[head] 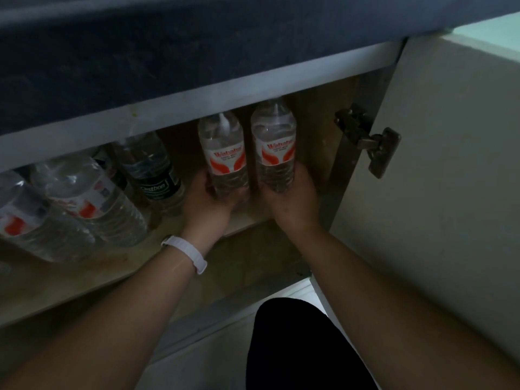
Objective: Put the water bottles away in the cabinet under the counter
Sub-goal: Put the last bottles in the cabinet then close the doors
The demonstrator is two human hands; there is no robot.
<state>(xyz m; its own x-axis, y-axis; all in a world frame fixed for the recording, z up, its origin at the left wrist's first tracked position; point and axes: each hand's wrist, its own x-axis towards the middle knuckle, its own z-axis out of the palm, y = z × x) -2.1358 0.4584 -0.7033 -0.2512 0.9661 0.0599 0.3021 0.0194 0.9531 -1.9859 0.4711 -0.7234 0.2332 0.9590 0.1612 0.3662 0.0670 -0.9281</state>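
1. Water bottles first: two matching ones with red-and-white labels, the left bottle [223, 153] and the right bottle [274, 147]. They're upright, side by side, just apart, at the right end inside the cabinet [318, 122].
2. Hands: the left hand [213, 201] is wrapped round the base of the left bottle, and the right hand [289, 198] round the base of the right one. My guess is that gripping low helps slide the tall tops in under the surface [140, 52].
3. Can't tell if the bottoms are down on the cabinet floor [253, 243], since the fingers cover them.
4. Also in there: a dark-label bottle [152, 167] just left of the pair, and two bigger clear bottles [84, 192] further left and nearer. All hold water.
5. The cabinet door [436, 164] hangs open on the right, which probably leaves room for both arms at once.
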